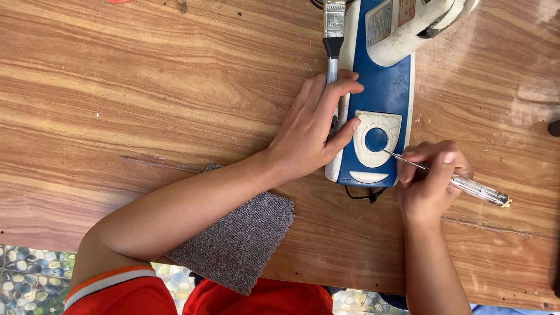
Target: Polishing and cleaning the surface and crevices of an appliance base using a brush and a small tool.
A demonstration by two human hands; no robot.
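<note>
While pinched between right fingers (434, 166), screwdriver (461, 184) tip touches machine (382, 93).

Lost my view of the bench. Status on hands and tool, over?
Left hand steadies the blue and white machine base. Right hand grips a clear-handled screwdriver, tip at the round plate opening. Grey cloth lies under the left forearm.

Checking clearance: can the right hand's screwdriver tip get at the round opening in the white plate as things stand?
Probably yes. The right hand holds the clear-handled screwdriver with its tip at the edge of the round opening. The left hand grips the machine's left side, off the opening.
</note>
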